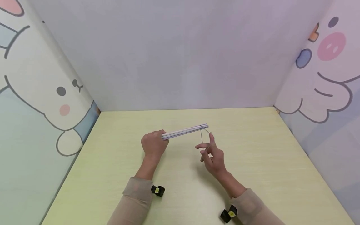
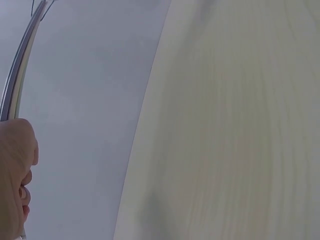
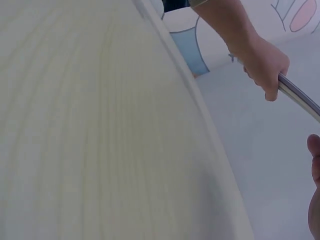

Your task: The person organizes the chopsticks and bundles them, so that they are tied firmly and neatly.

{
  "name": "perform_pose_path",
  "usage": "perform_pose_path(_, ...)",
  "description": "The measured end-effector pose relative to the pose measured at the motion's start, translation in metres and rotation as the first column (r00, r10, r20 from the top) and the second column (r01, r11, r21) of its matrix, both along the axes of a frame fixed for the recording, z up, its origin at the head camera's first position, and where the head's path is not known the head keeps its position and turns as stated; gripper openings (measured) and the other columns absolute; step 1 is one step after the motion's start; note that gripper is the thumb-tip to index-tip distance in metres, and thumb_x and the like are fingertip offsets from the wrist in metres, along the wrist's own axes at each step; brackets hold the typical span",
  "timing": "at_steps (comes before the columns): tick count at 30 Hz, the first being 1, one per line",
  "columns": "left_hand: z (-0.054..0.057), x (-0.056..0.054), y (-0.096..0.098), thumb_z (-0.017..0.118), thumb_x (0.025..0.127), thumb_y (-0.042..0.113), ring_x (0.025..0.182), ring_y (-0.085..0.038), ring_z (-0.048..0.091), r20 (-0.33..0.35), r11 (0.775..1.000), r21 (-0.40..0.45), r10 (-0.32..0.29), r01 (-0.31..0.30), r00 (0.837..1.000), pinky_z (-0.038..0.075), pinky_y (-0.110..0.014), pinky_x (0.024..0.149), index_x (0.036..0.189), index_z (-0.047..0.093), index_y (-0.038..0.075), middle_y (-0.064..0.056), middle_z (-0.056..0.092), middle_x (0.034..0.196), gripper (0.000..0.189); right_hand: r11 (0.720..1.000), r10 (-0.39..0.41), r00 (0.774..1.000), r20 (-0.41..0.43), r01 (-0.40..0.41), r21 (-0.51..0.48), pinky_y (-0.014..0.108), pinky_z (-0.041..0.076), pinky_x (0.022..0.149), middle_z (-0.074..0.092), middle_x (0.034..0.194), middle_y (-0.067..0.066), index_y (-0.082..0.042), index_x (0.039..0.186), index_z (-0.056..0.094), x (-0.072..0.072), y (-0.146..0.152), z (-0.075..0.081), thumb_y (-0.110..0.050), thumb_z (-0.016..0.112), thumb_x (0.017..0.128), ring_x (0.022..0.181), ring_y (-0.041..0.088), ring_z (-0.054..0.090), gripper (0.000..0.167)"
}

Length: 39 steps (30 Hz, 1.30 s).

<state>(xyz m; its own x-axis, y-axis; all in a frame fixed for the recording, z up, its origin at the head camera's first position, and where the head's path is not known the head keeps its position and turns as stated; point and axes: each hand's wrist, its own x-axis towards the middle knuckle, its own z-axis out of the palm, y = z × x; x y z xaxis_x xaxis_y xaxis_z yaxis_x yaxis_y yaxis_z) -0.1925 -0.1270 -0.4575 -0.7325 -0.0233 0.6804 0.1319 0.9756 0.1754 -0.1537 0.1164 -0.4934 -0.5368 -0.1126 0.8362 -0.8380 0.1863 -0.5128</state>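
Note:
A bundle of slim pale sticks with dark lengthwise lines (image 1: 185,131) slants up to the right above the table. My left hand (image 1: 154,143) grips its near end in a fist, hiding that end; the left wrist view shows the fist (image 2: 15,170) with the sticks (image 2: 19,70) rising from it. Around the bundle's far end runs a thin dark band (image 1: 201,137), stretched down toward me. My right hand (image 1: 215,159) holds this band, one fingertip raised close to the stick ends and the other fingers bent around the strands. Only its edge (image 3: 315,200) enters the right wrist view.
A pale wood-grain table (image 1: 112,162) lies beneath both hands. A plain grey wall (image 1: 180,62) stands behind it, and side panels with cartoon animals (image 1: 64,100) border it left and right. Small black devices (image 1: 158,191) sit at both sleeve cuffs.

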Motion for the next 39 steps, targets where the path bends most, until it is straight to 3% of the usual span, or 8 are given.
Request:
perform_pose_path(3, 0.002, 0.001, 0.001, 0.069, 0.079, 0.011, 0.047, -0.015, 0.021, -0.005, 1.0, -0.002, -0.002, 0.002, 1.0, 0.02, -0.031, 0.041, 0.046, 0.042, 0.016, 0.003, 0.033, 0.044, 0.042, 0.994, 0.032, 0.983, 0.181, -0.013, -0.104, 0.016, 0.05, 0.072, 0.073, 0.091, 0.02, 0.003, 0.158, 0.014, 0.006, -0.002, 0.003, -0.014, 0.053, 0.105, 0.049, 0.016, 0.061, 0.068)
perform_pose_path(7, 0.003, 0.001, 0.003, 0.069, 0.078, 0.009, 0.046, -0.015, 0.02, -0.043, 1.0, -0.014, -0.011, 0.011, 0.999, 0.018, -0.031, 0.041, 0.045, 0.043, 0.016, 0.003, 0.034, 0.043, 0.042, 0.979, 0.073, 0.896, 0.439, 0.02, -0.202, 0.023, 0.043, 0.044, 0.075, 0.097, 0.0, -0.005, 0.161, 0.014, 0.013, -0.005, 0.012, 0.0, 0.046, 0.105, 0.047, 0.014, 0.059, 0.065)
perform_pose_path(14, 0.002, 0.0, 0.003, 0.068, 0.077, 0.009, 0.046, -0.014, 0.019, -0.09, 0.999, -0.046, -0.013, 0.009, 0.996, 0.017, -0.03, 0.041, 0.045, 0.044, 0.014, 0.002, 0.033, 0.042, 0.041, 0.952, 0.202, 0.749, 0.631, 0.0, -0.305, 0.022, 0.044, 0.047, 0.075, 0.096, -0.009, 0.001, 0.153, 0.038, 0.016, -0.011, 0.02, -0.013, 0.048, 0.107, 0.049, 0.011, 0.06, 0.049)
perform_pose_path(22, 0.001, 0.001, 0.003, 0.065, 0.077, 0.009, 0.045, -0.014, 0.019, -0.162, 0.998, -0.058, -0.035, 0.025, 0.986, 0.019, -0.03, 0.04, 0.045, 0.044, 0.013, 0.001, 0.034, 0.041, 0.038, 0.933, 0.282, 0.654, 0.702, -0.017, -0.358, 0.023, 0.053, 0.058, 0.075, 0.091, -0.005, 0.003, 0.154, 0.033, 0.012, -0.011, 0.019, -0.013, 0.05, 0.107, 0.05, 0.011, 0.062, 0.053)
perform_pose_path(30, -0.005, 0.001, 0.002, 0.064, 0.076, 0.011, 0.043, -0.013, 0.02, -0.199, 0.997, -0.047, -0.062, 0.054, 0.978, 0.027, -0.032, 0.039, 0.046, 0.047, 0.014, 0.0, 0.04, 0.04, 0.035, 0.896, 0.332, 0.661, 0.673, 0.002, -0.444, 0.024, 0.055, 0.058, 0.074, 0.082, -0.004, 0.013, 0.143, 0.045, 0.007, -0.006, 0.02, 0.001, 0.048, 0.103, 0.048, 0.01, 0.063, 0.042)
perform_pose_path(33, -0.008, 0.0, 0.002, 0.063, 0.076, 0.011, 0.043, -0.012, 0.019, -0.208, 0.996, -0.045, -0.078, 0.071, 0.975, 0.026, -0.031, 0.039, 0.046, 0.047, 0.014, 0.0, 0.041, 0.04, 0.034, 0.873, 0.374, 0.672, 0.639, -0.022, -0.487, 0.023, 0.054, 0.057, 0.074, 0.08, -0.003, 0.01, 0.124, 0.063, 0.004, -0.004, 0.019, -0.004, 0.049, 0.105, 0.05, 0.01, 0.063, 0.027)
perform_pose_path(37, -0.008, 0.0, 0.002, 0.062, 0.075, 0.01, 0.043, -0.011, 0.019, -0.23, 0.995, -0.043, -0.092, 0.085, 0.969, 0.023, -0.031, 0.039, 0.046, 0.045, 0.014, 0.001, 0.039, 0.04, 0.034, 0.813, 0.479, 0.683, 0.552, -0.108, -0.572, 0.022, 0.054, 0.057, 0.073, 0.079, -0.005, -0.008, 0.089, 0.074, -0.001, -0.003, 0.02, -0.023, 0.05, 0.106, 0.052, 0.007, 0.064, 0.033)
perform_pose_path(39, -0.007, 0.001, 0.002, 0.062, 0.075, 0.01, 0.043, -0.012, 0.019, -0.24, 0.995, -0.046, -0.1, 0.092, 0.966, 0.023, -0.031, 0.039, 0.046, 0.044, 0.014, 0.001, 0.037, 0.04, 0.034, 0.755, 0.558, 0.673, 0.485, -0.17, -0.633, 0.021, 0.053, 0.057, 0.073, 0.079, -0.005, -0.013, 0.089, 0.075, -0.002, -0.001, 0.021, -0.026, 0.048, 0.107, 0.053, 0.007, 0.065, 0.035)
